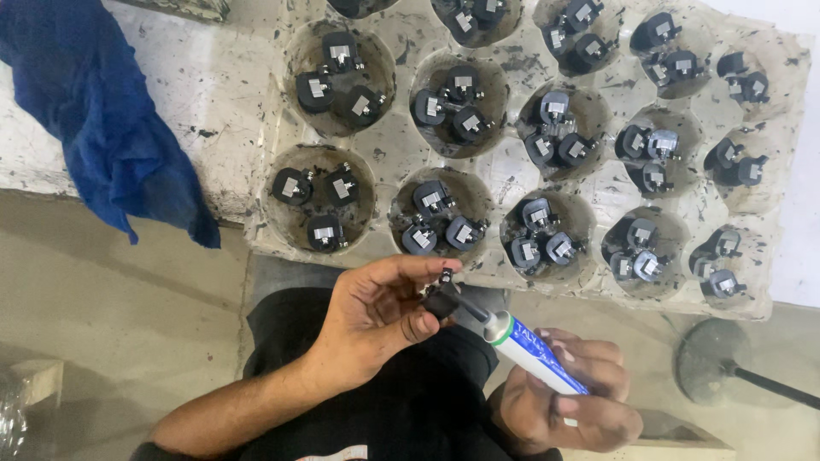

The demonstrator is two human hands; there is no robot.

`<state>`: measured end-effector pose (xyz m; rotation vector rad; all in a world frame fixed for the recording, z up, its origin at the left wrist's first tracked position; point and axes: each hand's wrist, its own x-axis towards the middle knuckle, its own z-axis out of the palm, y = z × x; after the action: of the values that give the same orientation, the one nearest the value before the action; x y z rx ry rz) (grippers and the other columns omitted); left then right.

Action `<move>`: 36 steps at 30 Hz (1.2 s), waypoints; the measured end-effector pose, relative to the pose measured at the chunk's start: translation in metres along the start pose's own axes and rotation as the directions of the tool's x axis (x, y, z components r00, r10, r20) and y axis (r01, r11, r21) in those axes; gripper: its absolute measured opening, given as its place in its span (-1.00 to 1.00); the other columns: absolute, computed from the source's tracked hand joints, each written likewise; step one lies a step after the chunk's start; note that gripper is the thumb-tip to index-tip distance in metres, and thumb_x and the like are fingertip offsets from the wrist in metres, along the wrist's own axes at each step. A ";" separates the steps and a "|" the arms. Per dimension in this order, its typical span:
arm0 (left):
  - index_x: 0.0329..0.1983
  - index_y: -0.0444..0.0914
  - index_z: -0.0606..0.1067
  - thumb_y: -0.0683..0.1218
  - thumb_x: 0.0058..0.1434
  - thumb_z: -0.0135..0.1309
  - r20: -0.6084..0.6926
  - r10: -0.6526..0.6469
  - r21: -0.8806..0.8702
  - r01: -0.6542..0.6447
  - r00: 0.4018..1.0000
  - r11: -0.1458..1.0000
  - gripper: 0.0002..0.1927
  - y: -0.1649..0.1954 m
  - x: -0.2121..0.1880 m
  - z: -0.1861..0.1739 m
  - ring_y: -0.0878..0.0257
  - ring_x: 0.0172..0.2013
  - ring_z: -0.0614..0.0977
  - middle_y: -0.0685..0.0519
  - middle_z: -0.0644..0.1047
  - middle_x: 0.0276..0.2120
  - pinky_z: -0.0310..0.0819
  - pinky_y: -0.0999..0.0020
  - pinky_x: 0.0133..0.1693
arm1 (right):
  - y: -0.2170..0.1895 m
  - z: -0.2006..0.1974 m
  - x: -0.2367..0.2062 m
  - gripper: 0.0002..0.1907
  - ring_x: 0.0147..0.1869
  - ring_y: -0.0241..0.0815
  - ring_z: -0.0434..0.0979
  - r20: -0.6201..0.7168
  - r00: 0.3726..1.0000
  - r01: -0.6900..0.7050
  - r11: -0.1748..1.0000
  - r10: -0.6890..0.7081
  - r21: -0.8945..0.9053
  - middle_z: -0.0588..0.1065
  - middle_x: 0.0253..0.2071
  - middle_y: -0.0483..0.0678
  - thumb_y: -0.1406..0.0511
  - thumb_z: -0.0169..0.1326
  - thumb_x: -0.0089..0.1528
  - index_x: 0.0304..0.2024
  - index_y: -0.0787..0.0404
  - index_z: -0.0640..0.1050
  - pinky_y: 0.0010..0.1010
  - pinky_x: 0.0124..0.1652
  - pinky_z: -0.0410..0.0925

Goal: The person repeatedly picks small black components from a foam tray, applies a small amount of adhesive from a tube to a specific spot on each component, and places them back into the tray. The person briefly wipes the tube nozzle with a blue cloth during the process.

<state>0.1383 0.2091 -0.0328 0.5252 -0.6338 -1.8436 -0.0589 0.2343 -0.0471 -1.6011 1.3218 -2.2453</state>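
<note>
My left hand point(376, 312) pinches a small black part point(441, 299) with a metal clip between thumb and fingers, just below the tray's near edge. My right hand point(568, 401) grips a white and blue tube point(538, 354) with a green collar. The tube's black nozzle point(474, 307) touches the black part. Above the hands lies a stained moulded tray point(401, 145) whose round cups each hold two or three similar black parts point(444, 218).
A blue cloth point(102, 119) hangs over the worn white bench edge at the left. A round dark stand base point(709, 358) with a rod sits on the floor at the right. My dark shirt point(410, 410) fills the bottom centre.
</note>
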 end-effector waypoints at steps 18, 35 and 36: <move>0.30 -0.34 0.42 -0.19 0.38 0.19 0.002 -0.032 -0.049 0.032 0.999 0.998 -0.55 -0.006 -0.001 -0.008 0.23 -0.03 0.64 -0.13 0.50 0.29 0.66 0.18 0.08 | -0.004 -0.002 0.006 -0.69 -0.28 -0.04 0.51 0.127 0.992 -0.021 1.000 0.021 -0.006 0.41 -0.32 0.05 0.46 0.16 0.20 -0.25 0.15 0.26 -0.16 -0.31 0.62; 0.27 -0.36 0.47 -0.29 0.28 0.28 0.032 0.062 0.096 -0.064 0.998 0.993 -0.51 0.010 0.004 -0.003 0.23 0.05 0.63 -0.14 0.55 0.14 0.65 0.21 0.09 | 0.008 -0.018 0.016 -0.59 -0.36 -0.09 0.50 -0.063 0.998 0.028 0.993 -0.021 0.113 0.42 -0.24 0.05 0.37 0.24 0.24 -0.16 0.13 0.21 -0.36 -0.45 0.51; 0.24 -0.36 0.46 -0.33 0.26 0.30 0.047 0.126 0.152 -0.132 0.991 0.980 -0.51 0.018 0.008 -0.001 0.22 0.09 0.63 -0.13 0.55 0.17 0.63 0.24 0.12 | 0.008 -0.021 0.016 -0.60 -0.39 -0.12 0.48 -0.086 0.996 0.006 0.999 -0.002 0.043 0.40 -0.26 0.03 0.34 0.22 0.25 -0.16 0.12 0.20 -0.41 -0.47 0.46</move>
<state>0.1488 0.1962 -0.0228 0.5399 -0.8220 -1.6941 -0.0867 0.2335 -0.0423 -1.5112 1.2815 -2.3528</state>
